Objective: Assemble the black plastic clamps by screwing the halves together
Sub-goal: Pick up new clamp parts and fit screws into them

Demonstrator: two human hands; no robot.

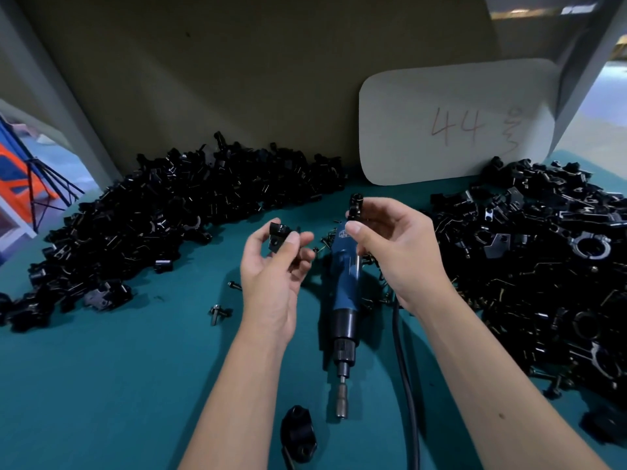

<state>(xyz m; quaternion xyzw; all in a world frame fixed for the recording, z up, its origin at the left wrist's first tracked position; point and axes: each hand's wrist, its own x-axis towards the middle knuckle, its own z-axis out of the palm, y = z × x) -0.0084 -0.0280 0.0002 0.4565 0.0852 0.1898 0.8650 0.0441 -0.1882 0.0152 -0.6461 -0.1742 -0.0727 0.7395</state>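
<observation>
My left hand (pixel 274 266) pinches a small black clamp half (pixel 279 234) between thumb and fingertips, held above the teal table. My right hand (pixel 393 245) holds another black clamp piece (pixel 356 206) upright between thumb and fingers, a little higher and to the right. The two pieces are apart. A blue electric screwdriver (pixel 344 300) lies on the table between my forearms, its bit pointing toward me. Loose screws (pixel 327 239) are scattered near its far end.
A big heap of black clamp halves (pixel 163 212) fills the left back of the teal table (pixel 118 385); another heap (pixel 549 266) covers the right. One black clamp (pixel 298 432) and two loose screws (pixel 217 313) lie near me. A white board marked 44 (pixel 454 120) leans behind.
</observation>
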